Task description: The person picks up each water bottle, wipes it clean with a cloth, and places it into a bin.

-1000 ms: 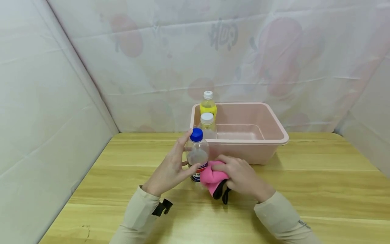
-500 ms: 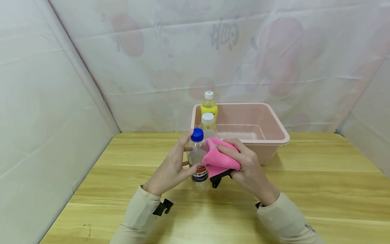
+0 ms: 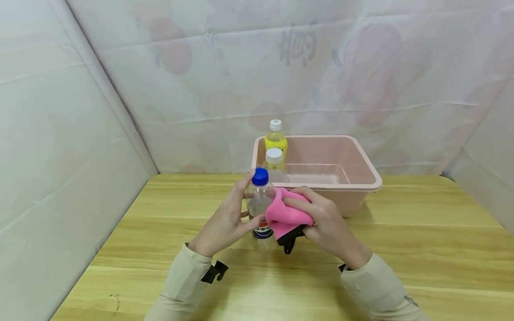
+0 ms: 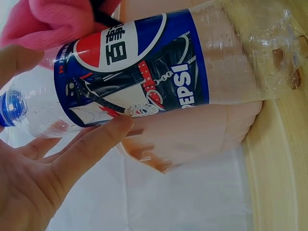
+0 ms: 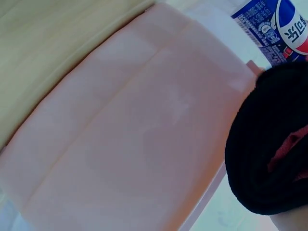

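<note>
A clear plastic Pepsi bottle with a blue cap and a dark blue label stands upright on the table, in front of the basin. My left hand grips it from the left, index finger up at the cap and thumb at the label. In the left wrist view the bottle looks empty, with droplets on its wall. My right hand holds a bunched pink cloth with black edging against the bottle's right side. In the right wrist view, black trim hides most of the right hand.
A pale pink plastic basin stands just behind the hands. Inside its left end are a clear white-capped bottle and a yellow-labelled bottle. Pale fabric walls enclose the wooden table at the back and sides.
My right hand has carried the cloth up from the label's lower part towards the bottle's shoulder, then slightly back down. The left hand keeps its grip in place.
</note>
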The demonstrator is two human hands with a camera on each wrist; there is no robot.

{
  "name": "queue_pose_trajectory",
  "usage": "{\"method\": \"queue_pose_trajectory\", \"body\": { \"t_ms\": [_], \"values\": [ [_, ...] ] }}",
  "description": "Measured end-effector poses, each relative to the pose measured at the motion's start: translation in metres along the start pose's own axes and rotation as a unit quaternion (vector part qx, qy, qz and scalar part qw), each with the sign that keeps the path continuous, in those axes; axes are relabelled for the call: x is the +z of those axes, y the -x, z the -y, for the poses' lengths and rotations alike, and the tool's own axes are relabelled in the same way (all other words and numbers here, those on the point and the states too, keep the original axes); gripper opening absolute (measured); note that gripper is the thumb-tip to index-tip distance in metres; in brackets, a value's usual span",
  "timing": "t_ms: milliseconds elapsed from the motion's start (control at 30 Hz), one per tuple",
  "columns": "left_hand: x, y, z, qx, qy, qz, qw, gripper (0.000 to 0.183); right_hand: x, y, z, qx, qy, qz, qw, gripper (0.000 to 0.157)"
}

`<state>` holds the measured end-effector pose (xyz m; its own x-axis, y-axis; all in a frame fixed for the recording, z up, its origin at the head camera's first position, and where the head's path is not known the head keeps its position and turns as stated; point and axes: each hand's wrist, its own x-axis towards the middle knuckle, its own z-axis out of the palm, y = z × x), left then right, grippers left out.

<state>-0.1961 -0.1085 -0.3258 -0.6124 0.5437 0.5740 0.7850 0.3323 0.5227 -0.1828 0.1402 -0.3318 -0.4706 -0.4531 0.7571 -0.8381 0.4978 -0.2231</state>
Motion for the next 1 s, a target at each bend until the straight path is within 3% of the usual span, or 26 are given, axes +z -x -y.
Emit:
{"method": "queue_pose_trajectory", "body": {
  "t_ms": [100, 200, 333, 433, 833, 933, 1000],
  "values": [
    [-0.001, 0.000, 0.000, 0.001, -0.002, -0.001, 1.0000, 0.096, 0.004, 0.002, -0.001, -0.001, 0.022, 0.051, 0.998, 0.059],
    [0.000, 0.000, 0.000, -0.003, 0.008, 0.002, 1.0000, 0.094, 0.011, 0.007, -0.003, 0.008, 0.056, 0.125, 0.991, 0.051],
    [0.000, 0.001, -0.001, -0.006, 0.009, 0.002, 0.9999, 0.094, 0.022, 0.018, -0.001, 0.044, 0.099, 0.241, 0.965, 0.044],
    [0.000, 0.001, -0.002, -0.005, 0.004, 0.001, 1.0000, 0.094, 0.028, 0.023, 0.001, 0.064, 0.111, 0.296, 0.946, 0.039],
    [0.000, 0.001, 0.000, -0.011, 0.003, 0.002, 0.9999, 0.095, 0.028, 0.025, -0.002, 0.058, 0.114, 0.304, 0.944, 0.040],
    [-0.001, 0.001, 0.000, -0.009, 0.006, 0.002, 0.9999, 0.094, 0.025, 0.022, -0.004, 0.049, 0.108, 0.286, 0.951, 0.042],
    [-0.001, 0.001, 0.000, -0.007, 0.008, 0.001, 0.9999, 0.094, 0.022, 0.020, -0.005, 0.045, 0.095, 0.255, 0.961, 0.044]
  ]
}}
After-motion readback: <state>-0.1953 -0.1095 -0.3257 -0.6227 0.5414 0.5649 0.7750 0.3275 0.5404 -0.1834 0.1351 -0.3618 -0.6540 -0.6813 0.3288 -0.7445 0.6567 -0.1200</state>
